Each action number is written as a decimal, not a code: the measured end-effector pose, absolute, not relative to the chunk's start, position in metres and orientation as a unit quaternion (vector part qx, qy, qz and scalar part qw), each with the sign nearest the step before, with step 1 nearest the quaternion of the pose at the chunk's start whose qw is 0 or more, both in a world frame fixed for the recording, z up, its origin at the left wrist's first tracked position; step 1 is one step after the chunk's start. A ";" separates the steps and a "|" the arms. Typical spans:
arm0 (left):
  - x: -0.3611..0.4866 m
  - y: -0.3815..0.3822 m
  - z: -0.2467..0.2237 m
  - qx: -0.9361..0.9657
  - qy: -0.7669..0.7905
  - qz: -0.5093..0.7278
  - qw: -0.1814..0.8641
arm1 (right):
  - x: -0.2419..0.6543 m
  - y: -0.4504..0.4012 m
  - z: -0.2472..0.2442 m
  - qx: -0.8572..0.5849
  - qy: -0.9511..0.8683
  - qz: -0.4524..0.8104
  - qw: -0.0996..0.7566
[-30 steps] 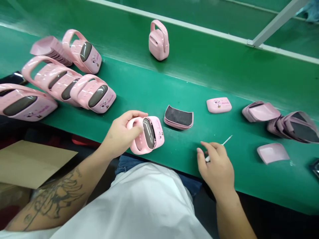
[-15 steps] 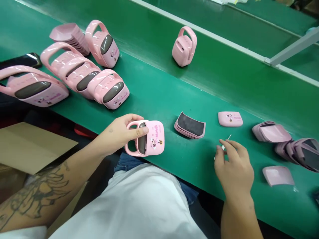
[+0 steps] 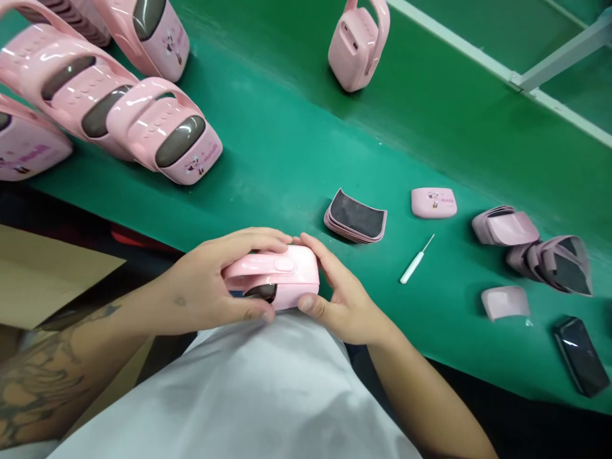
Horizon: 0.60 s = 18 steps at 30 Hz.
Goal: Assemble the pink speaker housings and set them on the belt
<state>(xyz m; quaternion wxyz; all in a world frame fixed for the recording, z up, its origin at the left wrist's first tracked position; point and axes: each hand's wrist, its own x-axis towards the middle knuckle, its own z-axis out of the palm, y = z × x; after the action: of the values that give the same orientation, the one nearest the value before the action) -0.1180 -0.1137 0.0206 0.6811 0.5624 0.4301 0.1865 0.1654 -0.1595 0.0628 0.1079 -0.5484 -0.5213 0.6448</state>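
Between both hands is a pink handled device (image 3: 299, 271) with a dark window, turned so its side faces up, close to my white shirt. My left hand (image 3: 215, 280) wraps round its handle end, thumb below and fingers above. My right hand (image 3: 342, 296) grips the opposite end, thumb on the printed face's side. To the right, a small screwdriver (image 3: 414, 266) with a white handle lies on the green table. A stack of curved pink pieces with dark backing (image 3: 357, 217) sits just beyond my right hand. A printed pink cover (image 3: 433, 203) lies behind the screwdriver.
Several similar pink devices (image 3: 184, 143) stand at the left. Another pink device (image 3: 356, 48) stands at the back. More curved pieces (image 3: 549, 261) and a single pink piece (image 3: 505, 302) are at the right, near a black glossy object (image 3: 581, 356). A metal rail (image 3: 459, 41) runs behind.
My right hand has put the screwdriver down on the table and moved left to grip the device. The device has been turned from its printed face to its side. The view has shifted.
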 end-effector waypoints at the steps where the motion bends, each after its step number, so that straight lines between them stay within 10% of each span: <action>1: -0.118 -0.115 0.022 0.557 0.439 0.179 0.682 | 0.164 -0.159 0.063 -0.548 -0.512 0.652 0.110; 18: -0.102 -0.123 0.053 0.461 0.526 0.160 0.696 | 0.138 -0.160 0.074 -0.532 -0.382 0.741 0.146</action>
<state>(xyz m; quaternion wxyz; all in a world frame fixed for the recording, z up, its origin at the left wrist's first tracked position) -0.1023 -0.1235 0.0530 0.6965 0.4610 0.5261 0.1601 0.1384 -0.1600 0.0742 0.1459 -0.5324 -0.3825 0.7409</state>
